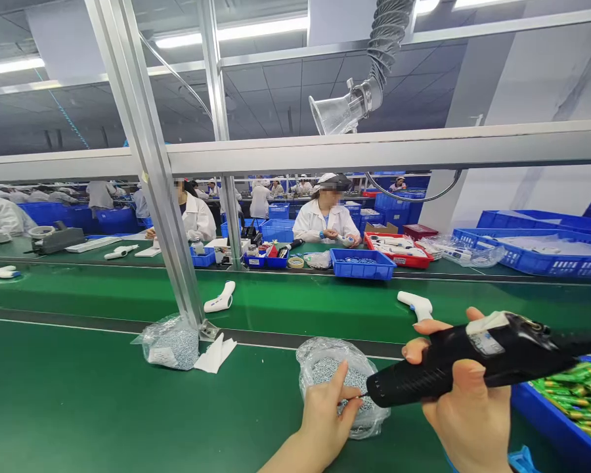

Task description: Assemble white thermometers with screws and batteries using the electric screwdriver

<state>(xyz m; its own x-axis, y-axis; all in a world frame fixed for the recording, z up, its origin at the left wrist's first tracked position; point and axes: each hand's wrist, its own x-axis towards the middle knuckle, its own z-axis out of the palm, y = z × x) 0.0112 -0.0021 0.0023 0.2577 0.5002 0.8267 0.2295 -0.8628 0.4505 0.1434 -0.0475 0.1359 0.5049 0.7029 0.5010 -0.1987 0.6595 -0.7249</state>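
Note:
My right hand (465, 401) is wrapped round a black electric screwdriver (467, 364), held level with its tip pointing left. My left hand (328, 417) is pinched at that tip, over an open clear plastic bag of small grey screws (325, 371) on the green worktop. Whatever the fingers pinch is too small to name.
A second bag of screws (170, 341) and a folded white paper (217, 355) lie by an aluminium post (150, 164). White thermometer guns (220, 299) (416, 304) ride the green conveyor. A blue bin of green batteries (578, 394) sits at right. Workers in white coats (325, 220) sit opposite.

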